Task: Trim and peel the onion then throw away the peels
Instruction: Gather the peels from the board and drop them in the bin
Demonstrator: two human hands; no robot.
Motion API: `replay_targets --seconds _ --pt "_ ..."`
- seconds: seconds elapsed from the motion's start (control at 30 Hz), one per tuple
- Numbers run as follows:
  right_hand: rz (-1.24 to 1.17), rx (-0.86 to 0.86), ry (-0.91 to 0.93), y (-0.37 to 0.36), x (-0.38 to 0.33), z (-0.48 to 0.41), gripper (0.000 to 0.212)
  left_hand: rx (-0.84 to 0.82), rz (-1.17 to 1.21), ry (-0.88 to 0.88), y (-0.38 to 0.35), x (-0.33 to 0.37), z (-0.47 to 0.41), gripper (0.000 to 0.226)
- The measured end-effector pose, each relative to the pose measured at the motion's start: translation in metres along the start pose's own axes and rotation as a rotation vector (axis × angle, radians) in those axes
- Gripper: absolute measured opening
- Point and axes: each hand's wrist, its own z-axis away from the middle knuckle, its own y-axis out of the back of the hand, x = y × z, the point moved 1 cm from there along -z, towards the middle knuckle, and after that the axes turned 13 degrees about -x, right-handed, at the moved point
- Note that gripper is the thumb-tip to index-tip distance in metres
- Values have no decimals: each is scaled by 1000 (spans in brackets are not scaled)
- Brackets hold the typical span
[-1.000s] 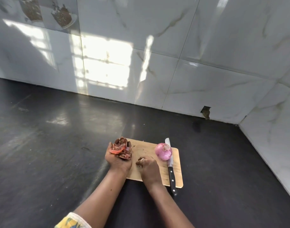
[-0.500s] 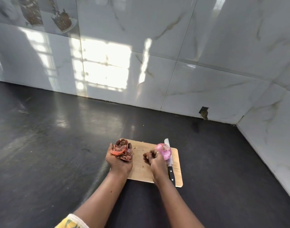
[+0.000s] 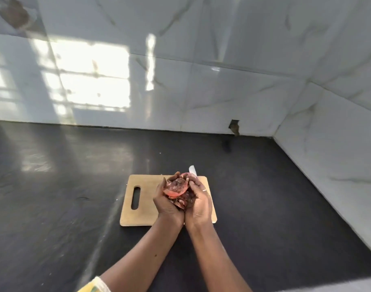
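Head view: left hand (image 3: pixel 167 204) and right hand (image 3: pixel 198 204) cupped together, heels touching, above the near right part of a wooden cutting board (image 3: pixel 141 200). Fingers of both curled upward around a heap of onion peels (image 3: pixel 178 189), reddish-pink and brown, held between the palms; neither hand fully closed, both gripping the heap from its sides. A ring (image 3: pixel 204 190) on a right-hand finger. At 12 o'clock from the hands, a knife tip (image 3: pixel 192 170) poking out past the board's far edge, the rest of the knife hidden behind the hands. Onion itself not to be made out; possibly hidden behind the hands. Board flat on a dark countertop (image 3: pixel 53 186), handle slot toward 9 o'clock. Pale marble-look wall tiles (image 3: pixel 222 91) at 12 and 3 o'clock. A yellow patterned sleeve (image 3: pixel 94 286) at 7 o'clock.
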Motion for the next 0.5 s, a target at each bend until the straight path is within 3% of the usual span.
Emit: replay_targets --seconds 0.13,0.23,0.33,0.5 --pt "21 113 106 21 -31 14 23 -146 -52 83 -13 -41 6 25" --pt "-20 173 195 46 -60 33 12 -221 -166 141 -19 -81 13 26" --pt "-7 251 269 70 -86 55 32 -280 -290 219 -20 -122 27 22" --pt "-52 320 379 118 -129 103 33 -303 -488 384 -17 -196 58 38"
